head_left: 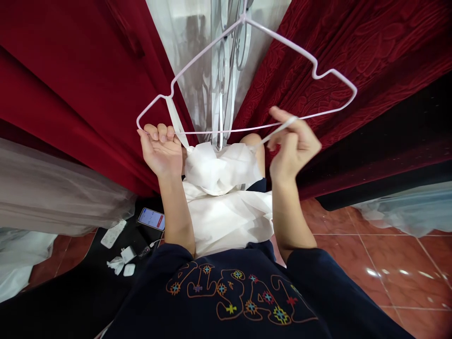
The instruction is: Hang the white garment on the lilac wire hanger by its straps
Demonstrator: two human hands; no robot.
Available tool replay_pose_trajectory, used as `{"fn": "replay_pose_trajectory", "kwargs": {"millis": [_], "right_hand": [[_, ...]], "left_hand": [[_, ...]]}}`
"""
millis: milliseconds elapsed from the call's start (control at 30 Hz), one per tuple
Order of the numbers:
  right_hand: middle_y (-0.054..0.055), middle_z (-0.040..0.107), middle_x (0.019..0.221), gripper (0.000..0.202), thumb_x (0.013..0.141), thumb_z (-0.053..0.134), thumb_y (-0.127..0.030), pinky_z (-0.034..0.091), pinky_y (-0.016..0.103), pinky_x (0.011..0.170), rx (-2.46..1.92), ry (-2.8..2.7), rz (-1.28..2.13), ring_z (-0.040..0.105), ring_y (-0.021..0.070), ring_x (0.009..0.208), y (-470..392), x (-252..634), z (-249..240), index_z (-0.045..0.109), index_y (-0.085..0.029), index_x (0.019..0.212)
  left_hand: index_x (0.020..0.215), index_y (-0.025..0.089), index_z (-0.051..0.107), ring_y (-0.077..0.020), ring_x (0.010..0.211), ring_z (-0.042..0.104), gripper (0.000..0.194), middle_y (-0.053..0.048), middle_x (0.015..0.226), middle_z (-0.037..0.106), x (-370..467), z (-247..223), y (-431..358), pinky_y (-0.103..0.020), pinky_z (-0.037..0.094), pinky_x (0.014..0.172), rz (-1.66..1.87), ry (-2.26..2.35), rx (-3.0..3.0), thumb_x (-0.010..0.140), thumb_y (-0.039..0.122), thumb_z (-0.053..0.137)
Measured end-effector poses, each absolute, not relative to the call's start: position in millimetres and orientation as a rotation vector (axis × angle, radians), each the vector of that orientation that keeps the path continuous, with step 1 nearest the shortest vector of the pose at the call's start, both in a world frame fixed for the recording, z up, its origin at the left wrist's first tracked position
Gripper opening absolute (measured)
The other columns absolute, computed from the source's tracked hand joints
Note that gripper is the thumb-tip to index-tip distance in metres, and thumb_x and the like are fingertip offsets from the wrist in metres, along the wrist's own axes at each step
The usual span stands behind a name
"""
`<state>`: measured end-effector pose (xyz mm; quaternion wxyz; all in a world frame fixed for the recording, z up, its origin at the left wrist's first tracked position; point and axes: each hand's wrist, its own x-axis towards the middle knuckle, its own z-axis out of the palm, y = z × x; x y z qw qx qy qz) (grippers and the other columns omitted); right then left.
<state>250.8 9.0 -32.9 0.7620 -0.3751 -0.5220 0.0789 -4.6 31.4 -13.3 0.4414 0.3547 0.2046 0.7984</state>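
A pale lilac clothes hanger (243, 19) is stretched out in front of me. My left hand (163, 153) closes around its lower left corner. One strap (173, 115) of a white strappy garment (226, 219) hangs in the hanger's left notch. My right hand (294, 153) is curled with the other strap (275, 133) drawn taut across its fingers, near the bottom bar and below the right notch, which is bare. Slight blur hides the exact finger grip. The garment's body lies bunched over my lap.
Red curtains (88, 70) flank both sides, with several pale hangers (229, 89) on a rail between them. At lower left, a phone (151, 218), a white charger (128, 254) and small items lie on a black surface (95, 287). Red tiles (384, 254) cover the floor.
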Motion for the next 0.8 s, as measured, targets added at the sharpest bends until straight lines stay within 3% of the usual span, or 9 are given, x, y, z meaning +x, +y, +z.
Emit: {"fn": "replay_pose_trajectory", "kwargs": {"millis": [100, 167, 200, 233, 333, 500, 633, 800], "right_hand": [[0.006, 0.085, 0.098, 0.036, 0.090, 0.058, -0.015, 0.041, 0.029, 0.057, -0.786, -0.874, -0.027, 0.048, 0.0065, 0.052, 19, 303, -37, 0.088, -0.021, 0.107], [0.006, 0.084, 0.094, 0.019, 0.086, 0.077, -0.029, 0.054, 0.035, 0.068, -0.730, -0.871, -0.148, 0.069, 0.0155, 0.071, 28, 345, -43, 0.090, -0.022, 0.098], [0.007, 0.084, 0.098, 0.027, 0.081, 0.087, -0.040, 0.059, 0.041, 0.076, -0.704, -0.927, -0.150, 0.076, 0.0206, 0.084, 33, 364, -45, 0.090, -0.022, 0.101], [0.007, 0.085, 0.100, 0.042, 0.074, 0.094, -0.052, 0.061, 0.043, 0.077, -0.668, -0.989, -0.130, 0.077, 0.0213, 0.083, 37, 380, -46, 0.090, -0.023, 0.104], [0.010, 0.087, 0.107, 0.062, 0.064, 0.100, -0.060, 0.064, 0.046, 0.080, -0.606, -1.174, 0.013, 0.080, 0.0239, 0.087, 44, 403, -38, 0.090, -0.025, 0.114], [0.011, 0.086, 0.118, 0.059, 0.075, 0.097, -0.049, 0.068, 0.047, 0.090, -0.754, -1.505, 0.117, 0.083, 0.0255, 0.100, 34, 371, 8, 0.085, -0.024, 0.127], [0.010, 0.084, 0.103, 0.036, 0.079, 0.091, -0.032, 0.066, 0.040, 0.083, -0.918, -1.622, 0.080, 0.079, 0.0212, 0.089, 26, 340, 42, 0.084, -0.023, 0.113], [0.005, 0.075, 0.093, 0.020, 0.081, 0.082, -0.011, 0.055, 0.033, 0.075, -1.000, -1.620, 0.015, 0.069, 0.0142, 0.081, 39, 330, 47, 0.079, -0.021, 0.098]], "left_hand": [[0.077, 0.022, 0.019, -0.0129, 0.066, 0.040, 0.060, 0.002, 0.073, 0.021, -18, -7, 33, -0.031, 0.049, 0.076, 1.924, 0.385, 0.872, 0.119, 0.054, 0.048], [0.077, 0.022, 0.020, -0.0132, 0.065, 0.039, 0.054, 0.001, 0.073, 0.022, -24, -5, 32, -0.030, 0.048, 0.075, 1.910, 0.351, 0.867, 0.120, 0.044, 0.044], [0.076, 0.022, 0.021, -0.0135, 0.065, 0.039, 0.053, 0.001, 0.072, 0.023, -25, -3, 32, -0.030, 0.048, 0.074, 1.914, 0.348, 0.857, 0.120, 0.042, 0.042], [0.076, 0.022, 0.022, -0.0138, 0.065, 0.039, 0.052, 0.001, 0.072, 0.025, -25, -2, 31, -0.030, 0.049, 0.073, 1.917, 0.349, 0.837, 0.120, 0.042, 0.039], [0.074, 0.022, 0.028, -0.0131, 0.064, 0.041, 0.052, 0.002, 0.069, 0.031, -22, 2, 28, -0.030, 0.050, 0.071, 1.921, 0.329, 0.719, 0.121, 0.041, 0.035], [0.072, 0.021, 0.033, -0.0131, 0.059, 0.042, 0.055, 0.004, 0.065, 0.031, -17, 7, 25, -0.030, 0.051, 0.066, 1.940, 0.297, 0.627, 0.122, 0.043, 0.036], [0.070, 0.021, 0.033, -0.0137, 0.059, 0.040, 0.062, 0.004, 0.067, 0.027, -18, 8, 23, -0.028, 0.051, 0.066, 1.971, 0.367, 0.647, 0.121, 0.056, 0.033], [0.070, 0.021, 0.035, -0.0146, 0.061, 0.044, 0.065, 0.002, 0.068, 0.028, -17, 2, 22, -0.027, 0.054, 0.069, 1.950, 0.426, 0.731, 0.118, 0.064, 0.037]]}}
